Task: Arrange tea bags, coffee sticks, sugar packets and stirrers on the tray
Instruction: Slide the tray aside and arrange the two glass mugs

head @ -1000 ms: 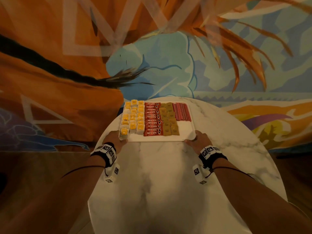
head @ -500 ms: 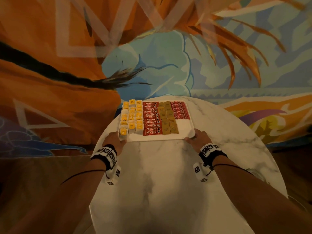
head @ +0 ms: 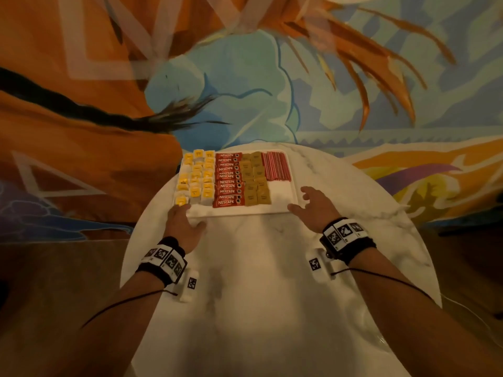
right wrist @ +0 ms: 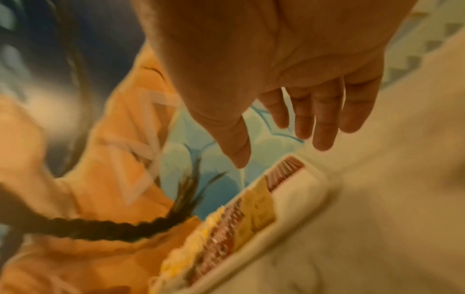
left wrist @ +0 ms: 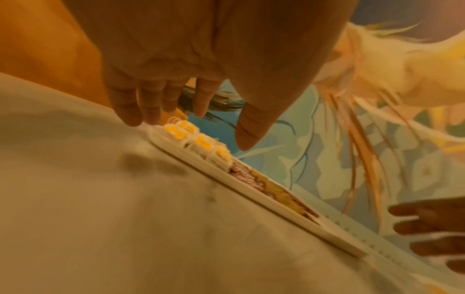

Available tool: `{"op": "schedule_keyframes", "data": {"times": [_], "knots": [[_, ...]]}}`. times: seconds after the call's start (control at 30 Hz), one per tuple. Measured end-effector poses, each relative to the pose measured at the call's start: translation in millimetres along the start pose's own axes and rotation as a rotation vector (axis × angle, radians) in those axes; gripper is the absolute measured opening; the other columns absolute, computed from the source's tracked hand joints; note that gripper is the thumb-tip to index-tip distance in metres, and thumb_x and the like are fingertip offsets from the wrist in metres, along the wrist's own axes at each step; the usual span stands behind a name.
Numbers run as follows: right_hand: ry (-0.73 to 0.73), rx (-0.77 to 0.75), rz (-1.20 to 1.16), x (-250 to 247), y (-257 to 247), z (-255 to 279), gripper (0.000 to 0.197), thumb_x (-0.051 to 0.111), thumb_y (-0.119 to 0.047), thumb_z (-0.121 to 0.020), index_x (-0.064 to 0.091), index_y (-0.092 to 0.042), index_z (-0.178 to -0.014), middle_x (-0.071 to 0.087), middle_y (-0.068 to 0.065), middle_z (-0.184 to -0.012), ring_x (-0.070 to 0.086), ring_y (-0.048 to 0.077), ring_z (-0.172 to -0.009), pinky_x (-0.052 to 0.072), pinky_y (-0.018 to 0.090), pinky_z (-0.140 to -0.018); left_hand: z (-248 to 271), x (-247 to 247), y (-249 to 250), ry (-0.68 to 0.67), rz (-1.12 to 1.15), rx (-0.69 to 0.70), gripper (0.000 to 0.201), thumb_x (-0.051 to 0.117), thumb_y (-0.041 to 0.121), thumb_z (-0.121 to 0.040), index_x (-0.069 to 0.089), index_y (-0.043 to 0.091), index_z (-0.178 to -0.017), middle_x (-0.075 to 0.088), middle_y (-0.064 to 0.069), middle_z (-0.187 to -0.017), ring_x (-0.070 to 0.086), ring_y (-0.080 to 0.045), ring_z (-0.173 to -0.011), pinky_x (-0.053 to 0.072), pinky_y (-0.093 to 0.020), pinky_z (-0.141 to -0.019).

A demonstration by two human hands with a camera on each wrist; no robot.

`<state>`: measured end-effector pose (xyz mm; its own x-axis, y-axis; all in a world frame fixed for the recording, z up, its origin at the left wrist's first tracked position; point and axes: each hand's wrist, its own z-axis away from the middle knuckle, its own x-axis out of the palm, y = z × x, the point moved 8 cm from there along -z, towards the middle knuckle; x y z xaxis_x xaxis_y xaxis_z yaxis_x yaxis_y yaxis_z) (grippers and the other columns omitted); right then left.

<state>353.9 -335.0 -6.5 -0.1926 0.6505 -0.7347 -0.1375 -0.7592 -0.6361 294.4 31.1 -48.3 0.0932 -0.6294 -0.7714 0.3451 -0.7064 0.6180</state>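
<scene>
A white tray lies at the far side of the round marble table. It holds, left to right, yellow tea bags, red Nescafe coffee sticks, brown sugar packets and red stirrers. My left hand is at the tray's near-left corner, fingers straight, holding nothing. My right hand hovers by the near-right corner with its fingers spread. In the left wrist view the left hand reaches down beside the tray's rim. In the right wrist view the right hand is above the tray.
The tray's left side lies close to the table's far-left edge. A painted mural wall rises right behind the table. Bare marble stretches from the tray toward me and to the right.
Both hands held the tray's near corners before. Now they have let go: the right hand has lifted with fingers spread, and the left hand's fingers have straightened at the corner.
</scene>
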Motion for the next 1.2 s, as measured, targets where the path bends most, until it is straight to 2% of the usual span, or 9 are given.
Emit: {"op": "schedule_keyframes", "data": {"times": [0.07,0.2,0.4,0.6,0.67,0.77,0.87,1.1,1.2], "knots": [[-0.055,-0.096,-0.025,-24.7,-15.0,17.5,0.063,0.073,-0.044,-0.087,0.050,-0.019,-0.141,0.062,0.001,-0.124,0.064,0.019,-0.106,0.050,0.037,-0.097,18.8,9.2,31.1,-0.024,0.029,0.095,0.054,0.073,0.023,-0.088,0.053,0.008,-0.135,0.048,-0.013,-0.140,0.047,-0.031,-0.130,0.038,-0.040,-0.109],[-0.125,-0.281,-0.050,-84.1,-36.6,59.8,0.049,0.072,-0.047,-0.086,0.057,-0.030,-0.130,0.067,-0.012,-0.106,0.065,0.002,-0.084,0.049,0.019,-0.077,55.0,41.1,84.7,-0.163,0.215,0.166,0.038,0.072,0.027,-0.089,0.059,0.021,-0.125,0.059,0.006,-0.123,0.058,-0.018,-0.114,0.048,-0.035,-0.099],[-0.161,-0.351,0.030,-141.3,16.3,86.5,0.053,0.070,-0.051,-0.086,0.056,-0.030,-0.132,0.065,-0.012,-0.106,0.067,0.005,-0.086,0.052,0.022,-0.077,115.1,109.7,163.4,-0.425,0.384,0.274,0.031,0.073,0.026,-0.089,0.063,0.030,-0.117,0.067,0.012,-0.114,0.066,-0.009,-0.099,0.054,-0.025,-0.085],[-0.292,-0.274,0.153,-131.5,104.0,89.7,0.046,0.071,-0.047,-0.087,0.062,-0.025,-0.126,0.064,-0.009,-0.102,0.068,0.010,-0.083,0.055,0.033,-0.079,161.5,174.5,210.6,-0.589,0.281,0.329,0.046,0.075,0.032,-0.087,0.055,0.033,-0.128,0.063,0.017,-0.119,0.059,-0.001,-0.105,0.047,-0.013,-0.083],[-0.330,-0.273,0.212,-122.2,126.8,91.6,0.038,0.072,-0.046,-0.087,0.066,-0.026,-0.119,0.065,-0.009,-0.100,0.067,0.010,-0.081,0.054,0.031,-0.079,172.6,191.4,220.3,-0.631,0.240,0.339,0.052,0.076,0.033,-0.086,0.053,0.032,-0.133,0.060,0.017,-0.122,0.057,-0.002,-0.109,0.047,-0.014,-0.085],[-0.372,-0.286,0.301,-106.6,151.5,96.2,0.031,0.071,-0.048,-0.087,0.068,-0.031,-0.112,0.067,-0.011,-0.099,0.063,0.006,-0.080,0.049,0.022,-0.078,185.2,212.0,229.1,-0.666,0.189,0.356,0.059,0.077,0.034,-0.084,0.050,0.032,-0.137,0.058,0.015,-0.126,0.056,-0.005,-0.112,0.049,-0.020,-0.089],[-0.382,-0.307,0.339,-93.6,162.3,96.9,0.029,0.068,-0.046,-0.087,0.071,-0.031,-0.112,0.070,-0.010,-0.098,0.065,0.009,-0.090,0.051,0.028,-0.082,194.8,226.0,235.2,-0.691,0.161,0.367,0.063,0.078,0.033,-0.084,0.048,0.033,-0.140,0.056,0.016,-0.128,0.054,-0.004,-0.114,0.048,-0.017,-0.089],[-0.321,-0.372,0.323,-96.6,143.9,86.9,0.022,0.069,-0.031,-0.084,0.078,-0.026,-0.104,0.077,-0.005,-0.092,0.070,0.013,-0.086,0.055,0.034,-0.080,199.4,234.7,245.7,-0.674,0.156,0.428,0.072,0.079,0.043,-0.079,0.042,0.042,-0.141,0.052,0.016,-0.134,0.051,-0.001,-0.120,0.052,-0.032,-0.097],[-0.304,-0.425,0.300,-105.2,125.5,83.9,0.020,0.068,-0.028,-0.082,0.080,-0.027,-0.099,0.077,-0.006,-0.087,0.070,0.011,-0.081,0.055,0.034,-0.075,197.4,227.5,257.4,-0.612,0.224,0.445,0.081,0.083,0.042,-0.075,0.039,0.036,-0.143,0.049,0.012,-0.138,0.049,-0.003,-0.124,0.050,-0.029,-0.099]]}}
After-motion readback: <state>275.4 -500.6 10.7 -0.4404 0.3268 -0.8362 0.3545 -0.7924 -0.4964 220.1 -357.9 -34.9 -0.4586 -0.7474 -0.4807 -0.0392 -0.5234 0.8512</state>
